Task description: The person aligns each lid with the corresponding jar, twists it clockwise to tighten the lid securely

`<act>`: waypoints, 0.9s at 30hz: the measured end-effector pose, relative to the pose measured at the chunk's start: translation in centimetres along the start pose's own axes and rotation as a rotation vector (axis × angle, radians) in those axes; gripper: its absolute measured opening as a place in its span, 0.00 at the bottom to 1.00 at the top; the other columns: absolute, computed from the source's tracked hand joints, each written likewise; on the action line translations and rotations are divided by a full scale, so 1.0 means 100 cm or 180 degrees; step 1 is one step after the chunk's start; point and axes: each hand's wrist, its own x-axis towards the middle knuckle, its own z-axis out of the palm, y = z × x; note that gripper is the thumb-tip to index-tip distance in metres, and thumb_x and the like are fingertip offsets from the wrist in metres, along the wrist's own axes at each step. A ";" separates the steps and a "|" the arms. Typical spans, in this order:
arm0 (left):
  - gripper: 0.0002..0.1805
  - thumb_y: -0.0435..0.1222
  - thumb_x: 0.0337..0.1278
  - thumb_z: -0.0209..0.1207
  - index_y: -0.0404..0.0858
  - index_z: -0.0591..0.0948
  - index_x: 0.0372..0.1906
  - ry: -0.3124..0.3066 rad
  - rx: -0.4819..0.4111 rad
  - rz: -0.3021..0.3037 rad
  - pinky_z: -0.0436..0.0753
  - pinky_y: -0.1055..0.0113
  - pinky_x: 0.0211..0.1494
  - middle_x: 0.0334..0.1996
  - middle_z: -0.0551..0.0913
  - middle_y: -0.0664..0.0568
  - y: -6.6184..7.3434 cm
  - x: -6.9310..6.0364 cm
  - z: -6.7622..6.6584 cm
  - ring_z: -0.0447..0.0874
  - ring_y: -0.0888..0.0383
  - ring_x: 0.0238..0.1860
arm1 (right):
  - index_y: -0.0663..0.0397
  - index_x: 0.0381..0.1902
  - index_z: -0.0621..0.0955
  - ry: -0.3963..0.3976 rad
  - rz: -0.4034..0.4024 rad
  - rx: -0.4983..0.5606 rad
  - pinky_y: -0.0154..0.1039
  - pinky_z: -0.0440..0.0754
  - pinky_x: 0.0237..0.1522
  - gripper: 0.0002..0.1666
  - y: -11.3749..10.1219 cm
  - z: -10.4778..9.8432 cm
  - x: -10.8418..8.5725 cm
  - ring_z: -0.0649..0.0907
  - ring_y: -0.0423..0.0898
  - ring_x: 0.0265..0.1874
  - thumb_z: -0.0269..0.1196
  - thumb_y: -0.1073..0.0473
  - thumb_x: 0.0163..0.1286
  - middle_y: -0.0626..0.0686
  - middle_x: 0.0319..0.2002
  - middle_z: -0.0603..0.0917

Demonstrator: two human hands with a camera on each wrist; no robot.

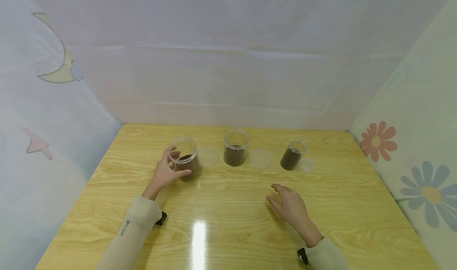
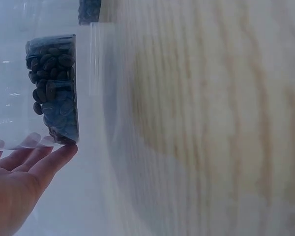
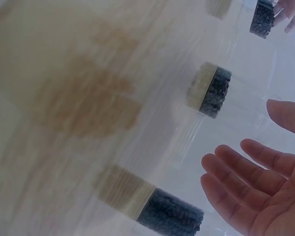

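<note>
My left hand [image 1: 166, 172] is around a clear jar [image 1: 192, 171] at the left of the table, thumb at its front and fingers at its far side. Dark beans [image 2: 51, 83] fill the lower part of this lidless jar; the left wrist view shows fingertips along its wall. I cannot tell whether its base touches the table. My right hand [image 1: 292, 207] hovers over the wood with relaxed, spread fingers and holds nothing. Ahead of it stands a narrow open jar [image 1: 290, 159] of dark, fine-looking contents. A middle open jar [image 1: 235, 156] contains dark brown pieces.
Beside the jars lie flat, translucent lids: one left [image 1: 208, 156], one in the middle [image 1: 260, 158] and a smaller one at the right [image 1: 306, 165]. The wooden table [image 1: 228, 206] meets a pale cloth backdrop [image 1: 228, 83] behind, with printed cloth on both sides.
</note>
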 end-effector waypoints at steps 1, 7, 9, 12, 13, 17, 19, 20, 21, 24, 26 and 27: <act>0.51 0.31 0.42 0.69 0.31 0.47 0.67 -0.0012 0.0007 0.0029 0.60 0.40 0.60 0.62 0.58 0.30 0.005 -0.003 0.001 0.54 0.36 0.64 | 0.66 0.44 0.79 0.0011 -0.0012 -0.0004 0.43 0.80 0.24 0.21 0.000 0.000 0.000 0.82 0.54 0.27 0.68 0.58 0.55 0.62 0.35 0.83; 0.50 0.29 0.41 0.69 0.28 0.49 0.66 -0.0058 0.0107 0.0127 0.62 0.37 0.57 0.60 0.60 0.28 0.011 -0.014 0.008 0.56 0.34 0.62 | 0.65 0.44 0.79 0.0026 -0.0041 -0.0034 0.45 0.80 0.26 0.21 0.002 0.002 0.000 0.82 0.54 0.29 0.68 0.58 0.55 0.61 0.35 0.83; 0.51 0.31 0.39 0.70 0.29 0.50 0.66 -0.0086 0.0112 0.0132 0.62 0.37 0.56 0.60 0.61 0.30 0.003 -0.015 0.010 0.57 0.35 0.62 | 0.65 0.44 0.79 0.0013 -0.0036 -0.0043 0.45 0.80 0.26 0.21 0.002 0.002 -0.001 0.82 0.54 0.28 0.68 0.57 0.55 0.61 0.35 0.83; 0.53 0.35 0.38 0.72 0.30 0.50 0.66 -0.0120 0.0162 0.0184 0.63 0.37 0.56 0.60 0.62 0.33 -0.010 -0.014 0.013 0.58 0.36 0.62 | 0.65 0.44 0.79 -0.0018 -0.0016 -0.0051 0.45 0.80 0.26 0.21 0.002 0.001 -0.001 0.82 0.54 0.28 0.68 0.57 0.55 0.61 0.35 0.83; 0.53 0.36 0.37 0.72 0.31 0.50 0.66 -0.0122 0.0159 0.0190 0.64 0.38 0.56 0.61 0.62 0.34 -0.014 -0.013 0.014 0.58 0.38 0.63 | 0.65 0.44 0.79 -0.0029 -0.0005 -0.0054 0.45 0.80 0.26 0.21 0.001 0.001 -0.002 0.82 0.54 0.28 0.68 0.57 0.55 0.61 0.35 0.83; 0.55 0.41 0.35 0.73 0.32 0.51 0.67 -0.0154 0.0241 0.0322 0.67 0.39 0.54 0.60 0.64 0.36 -0.019 -0.016 0.020 0.60 0.39 0.62 | 0.65 0.44 0.79 -0.0077 0.0032 -0.0055 0.45 0.80 0.26 0.21 0.000 0.000 -0.002 0.82 0.54 0.28 0.67 0.58 0.55 0.61 0.35 0.83; 0.55 0.42 0.33 0.74 0.33 0.52 0.67 -0.0173 0.0258 0.0358 0.68 0.40 0.54 0.60 0.65 0.36 -0.018 -0.018 0.023 0.61 0.40 0.62 | 0.65 0.44 0.79 -0.0086 0.0035 -0.0053 0.45 0.80 0.25 0.21 0.000 0.000 -0.002 0.83 0.54 0.28 0.67 0.58 0.55 0.61 0.35 0.83; 0.55 0.42 0.33 0.74 0.33 0.53 0.67 -0.0182 0.0267 0.0373 0.68 0.41 0.54 0.60 0.65 0.36 -0.017 -0.019 0.025 0.61 0.41 0.62 | 0.65 0.44 0.79 -0.0087 0.0031 -0.0053 0.44 0.80 0.25 0.21 0.000 0.000 -0.003 0.83 0.54 0.28 0.67 0.58 0.55 0.61 0.35 0.83; 0.55 0.42 0.32 0.74 0.34 0.54 0.66 -0.0189 0.0277 0.0378 0.68 0.41 0.54 0.59 0.66 0.36 -0.016 -0.020 0.026 0.62 0.41 0.62 | 0.65 0.44 0.79 -0.0084 0.0026 -0.0054 0.44 0.80 0.25 0.21 0.000 0.000 -0.003 0.83 0.54 0.27 0.67 0.58 0.55 0.61 0.35 0.83; 0.53 0.41 0.32 0.74 0.36 0.55 0.66 -0.0208 0.0302 0.0411 0.69 0.42 0.54 0.59 0.67 0.37 -0.015 -0.022 0.030 0.63 0.43 0.61 | 0.65 0.43 0.79 -0.0058 -0.0012 -0.0061 0.44 0.80 0.25 0.21 0.001 0.001 -0.003 0.83 0.53 0.27 0.68 0.58 0.55 0.61 0.35 0.83; 0.53 0.40 0.32 0.74 0.36 0.56 0.66 -0.0221 0.0309 0.0423 0.69 0.43 0.54 0.59 0.67 0.37 -0.013 -0.023 0.033 0.63 0.43 0.61 | 0.65 0.43 0.79 -0.0038 -0.0037 -0.0063 0.44 0.80 0.25 0.20 0.001 0.002 -0.003 0.83 0.53 0.27 0.68 0.58 0.55 0.60 0.35 0.83; 0.53 0.40 0.32 0.74 0.36 0.56 0.66 -0.0225 0.0312 0.0428 0.69 0.43 0.54 0.59 0.67 0.38 -0.012 -0.024 0.034 0.63 0.43 0.61 | 0.65 0.43 0.79 -0.0033 -0.0046 -0.0061 0.44 0.80 0.25 0.20 0.001 0.002 -0.003 0.83 0.53 0.26 0.68 0.58 0.55 0.60 0.35 0.83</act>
